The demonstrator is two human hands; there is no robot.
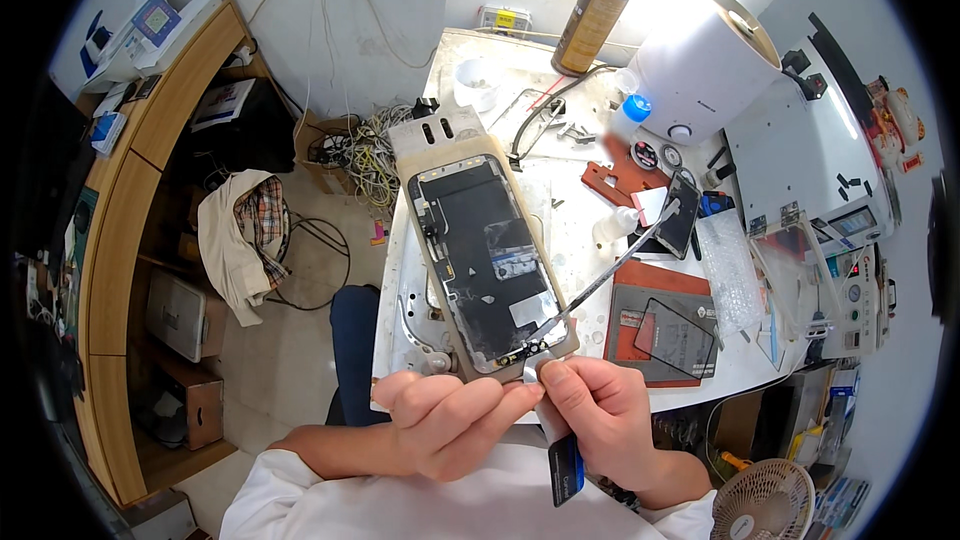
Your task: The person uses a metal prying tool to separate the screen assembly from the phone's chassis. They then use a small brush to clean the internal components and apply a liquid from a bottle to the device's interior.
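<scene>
My right hand (605,415) pinches a thin metal pry tool between thumb and fingers; its dark blue handle (566,472) points down toward me. Curled in beside it, my left hand (450,428) has its fingertips against the metal part, by my right thumb. What those left fingers grip is hidden. Just beyond both hands lies a phone screen assembly (465,240), back side up, on a tan holder (412,158). Small connectors and flex parts show along its near edge. A long grey strip (610,278) runs from that edge to a smaller dark phone (682,225).
A brown spray can (592,25) and a white cylindrical device (705,65) stand at the back of the white table (395,335). Red-brown mats (650,300), a dropper bottle (612,227) and bubble wrap (730,275) lie rightward. A fan (765,505) is lower right.
</scene>
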